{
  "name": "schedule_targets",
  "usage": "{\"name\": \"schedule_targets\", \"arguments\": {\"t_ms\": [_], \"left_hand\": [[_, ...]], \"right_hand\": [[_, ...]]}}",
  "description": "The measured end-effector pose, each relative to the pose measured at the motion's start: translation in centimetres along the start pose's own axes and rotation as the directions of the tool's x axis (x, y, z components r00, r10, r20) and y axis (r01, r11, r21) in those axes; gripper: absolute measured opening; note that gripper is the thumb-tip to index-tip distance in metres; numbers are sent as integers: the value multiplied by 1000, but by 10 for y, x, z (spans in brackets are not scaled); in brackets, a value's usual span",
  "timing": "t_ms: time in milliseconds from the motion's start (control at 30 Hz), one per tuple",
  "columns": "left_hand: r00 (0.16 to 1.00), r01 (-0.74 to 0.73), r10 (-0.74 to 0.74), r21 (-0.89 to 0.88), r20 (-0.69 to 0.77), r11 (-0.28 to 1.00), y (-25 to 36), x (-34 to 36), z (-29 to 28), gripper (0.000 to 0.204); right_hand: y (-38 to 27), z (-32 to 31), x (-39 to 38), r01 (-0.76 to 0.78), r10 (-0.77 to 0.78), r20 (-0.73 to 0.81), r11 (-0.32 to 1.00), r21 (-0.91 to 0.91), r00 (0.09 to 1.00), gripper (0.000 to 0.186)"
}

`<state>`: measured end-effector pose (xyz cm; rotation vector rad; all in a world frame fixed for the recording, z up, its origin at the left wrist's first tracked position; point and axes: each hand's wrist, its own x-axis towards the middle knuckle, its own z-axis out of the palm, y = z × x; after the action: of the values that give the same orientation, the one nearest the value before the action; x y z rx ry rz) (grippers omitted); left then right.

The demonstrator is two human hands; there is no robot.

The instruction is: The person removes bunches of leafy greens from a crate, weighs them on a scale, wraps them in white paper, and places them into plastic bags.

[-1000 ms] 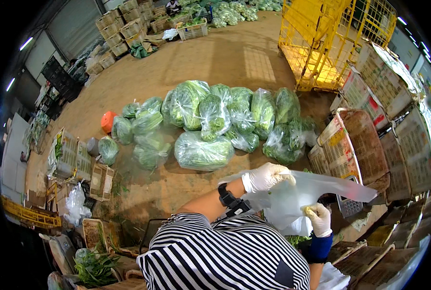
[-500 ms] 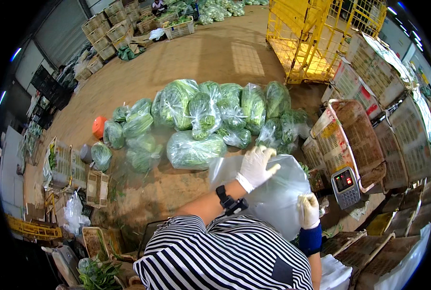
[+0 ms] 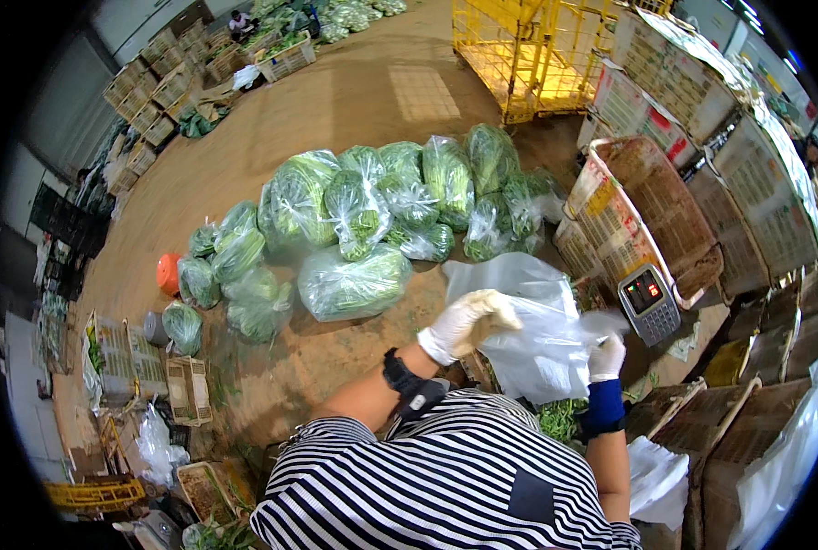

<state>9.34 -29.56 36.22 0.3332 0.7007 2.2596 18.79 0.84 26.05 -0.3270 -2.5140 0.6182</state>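
Note:
A thin, clear plastic bag (image 3: 542,344) hangs limp between my two hands, in front of my striped shirt. My left hand (image 3: 471,324), in a white glove, is at the bag's left side with its fingers curled in on the film. At the opposite edge, my right hand (image 3: 606,356), also gloved, pinches a bunched part of the bag. Green leaves (image 3: 563,420) show below the bag, close to my body. Beyond my hands, a large filled bag of green vegetables (image 3: 354,282) lies on the floor, with several more packed bags (image 3: 358,211) behind it.
To the right stand a tall, dirty white crate (image 3: 624,220) and a grey digital scale display (image 3: 649,302). More stacked crates (image 3: 739,174) line that side. A yellow wire cage cart (image 3: 528,64) is at the back. An orange container (image 3: 167,273) sits at the left.
My view has shifted, so the floor bags appear farther left. The spread bag has gone slacker and narrower. My left hand's fingers, spread before, are now curled; my right hand keeps its pinch.

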Motion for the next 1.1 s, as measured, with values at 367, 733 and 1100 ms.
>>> {"name": "schedule_targets", "arguments": {"t_ms": [367, 733, 1100], "left_hand": [[878, 221, 240, 797, -413, 562, 5, -1, -119, 16], [878, 350, 155, 829, -452, 436, 3, 41, -8, 45], [909, 390, -233, 902, -345, 187, 50, -18, -104, 14]], "right_hand": [[88, -32, -19, -442, 469, 525, -283, 851, 710, 26], [-66, -89, -7, -26, 28, -5, 975, 222, 1000, 89], [-70, 2, -30, -339, 2, 546, 786, 517, 838, 34]]}}
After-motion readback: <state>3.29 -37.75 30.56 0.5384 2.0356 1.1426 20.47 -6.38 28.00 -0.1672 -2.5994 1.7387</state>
